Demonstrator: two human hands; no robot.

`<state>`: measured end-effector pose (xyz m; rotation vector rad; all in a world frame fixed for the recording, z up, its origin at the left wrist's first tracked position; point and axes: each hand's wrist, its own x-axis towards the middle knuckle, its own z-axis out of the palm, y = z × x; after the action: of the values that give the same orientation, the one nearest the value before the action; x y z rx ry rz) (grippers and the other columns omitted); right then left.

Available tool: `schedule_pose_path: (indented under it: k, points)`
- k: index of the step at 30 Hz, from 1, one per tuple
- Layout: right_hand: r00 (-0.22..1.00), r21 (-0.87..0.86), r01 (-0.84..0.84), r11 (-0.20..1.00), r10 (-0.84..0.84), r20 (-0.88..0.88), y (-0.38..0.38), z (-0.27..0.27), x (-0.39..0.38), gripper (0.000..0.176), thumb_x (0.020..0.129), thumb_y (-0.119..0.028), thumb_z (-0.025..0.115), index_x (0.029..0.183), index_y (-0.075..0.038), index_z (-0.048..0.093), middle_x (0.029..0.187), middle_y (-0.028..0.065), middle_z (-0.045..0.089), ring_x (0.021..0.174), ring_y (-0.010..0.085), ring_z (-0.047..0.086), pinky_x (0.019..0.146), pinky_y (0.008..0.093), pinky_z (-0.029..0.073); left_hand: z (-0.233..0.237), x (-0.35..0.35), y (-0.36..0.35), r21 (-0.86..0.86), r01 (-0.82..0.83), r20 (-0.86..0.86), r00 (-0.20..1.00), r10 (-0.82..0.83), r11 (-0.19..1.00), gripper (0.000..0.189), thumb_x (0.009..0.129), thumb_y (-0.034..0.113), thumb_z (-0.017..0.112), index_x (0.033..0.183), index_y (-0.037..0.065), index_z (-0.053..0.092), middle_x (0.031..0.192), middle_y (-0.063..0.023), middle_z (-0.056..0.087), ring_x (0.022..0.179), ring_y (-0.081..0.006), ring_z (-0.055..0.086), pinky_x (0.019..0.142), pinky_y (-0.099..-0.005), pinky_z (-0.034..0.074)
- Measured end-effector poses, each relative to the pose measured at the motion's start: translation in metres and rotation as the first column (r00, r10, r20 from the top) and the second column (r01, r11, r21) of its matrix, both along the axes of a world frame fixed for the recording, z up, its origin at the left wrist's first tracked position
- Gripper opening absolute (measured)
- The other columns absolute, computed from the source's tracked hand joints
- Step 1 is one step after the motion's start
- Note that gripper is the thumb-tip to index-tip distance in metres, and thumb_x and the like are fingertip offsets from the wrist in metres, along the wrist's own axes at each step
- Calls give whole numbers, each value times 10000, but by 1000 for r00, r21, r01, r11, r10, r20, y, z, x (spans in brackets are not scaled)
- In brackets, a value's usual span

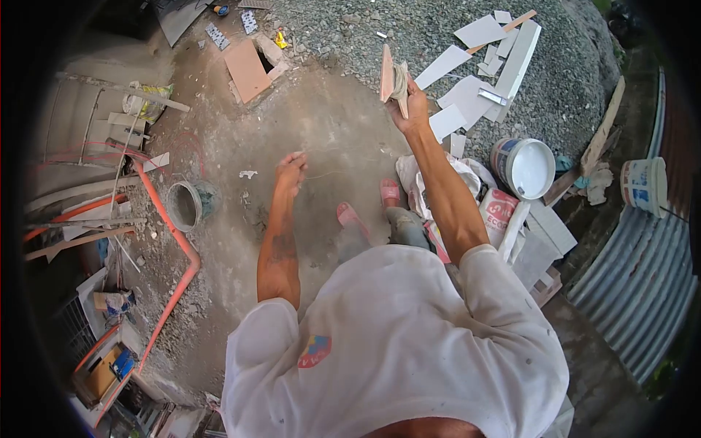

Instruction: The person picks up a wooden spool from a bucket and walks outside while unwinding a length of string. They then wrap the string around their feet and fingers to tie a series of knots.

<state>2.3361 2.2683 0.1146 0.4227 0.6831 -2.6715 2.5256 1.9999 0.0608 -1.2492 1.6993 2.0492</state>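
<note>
My right hand (413, 109) is raised ahead of me, its fingers wrapped round a wooden line winder (386, 73). Pale string (399, 80) is wound in a thick bundle about the winder's middle. Lower and to the left, my left hand (290, 172) is closed in a pinch over the concrete floor. A thin loose length of string (327, 174) trails from beside its fingers toward the right. Exactly how the fingers grip the string is too small to make out.
Orange pipe (182, 270) and a bucket (188, 206) lie left. Gravel (336, 36) covers the back, with white board offcuts (464, 98). At right stand a white-lidded bucket (531, 169), sacks (500, 215) and corrugated sheet (642, 270). A brown panel (247, 71) partly covers a floor opening.
</note>
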Motion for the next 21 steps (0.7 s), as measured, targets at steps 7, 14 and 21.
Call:
schedule_pose_path:
  k: [7,14,21]
  points:
    - [980,91,-128,988,112,166,15,-61,2,275,1009,-283,431,1164,-128,596,1071,-12,667,955,142,633,865,340,495,-43,27,17,19,-128,135,983,124,992,99,918,152,650,901,71,597,759,11,584,593,-63,528,415,-194,327]
    - [963,68,-141,988,120,243,10,-94,18,289,1012,-286,427,1145,-91,595,1044,22,677,938,161,647,856,340,509,-68,58,11,-10,-61,272,960,62,998,89,922,173,641,939,95,601,756,27,585,610,-59,547,426,-189,341]
    - [951,72,-106,992,80,299,0,-99,17,300,1011,-238,408,1161,-70,606,1070,48,672,954,179,633,868,333,499,-57,41,1,128,-104,221,972,74,986,117,901,154,661,950,55,621,741,11,560,617,-87,537,423,-196,336]
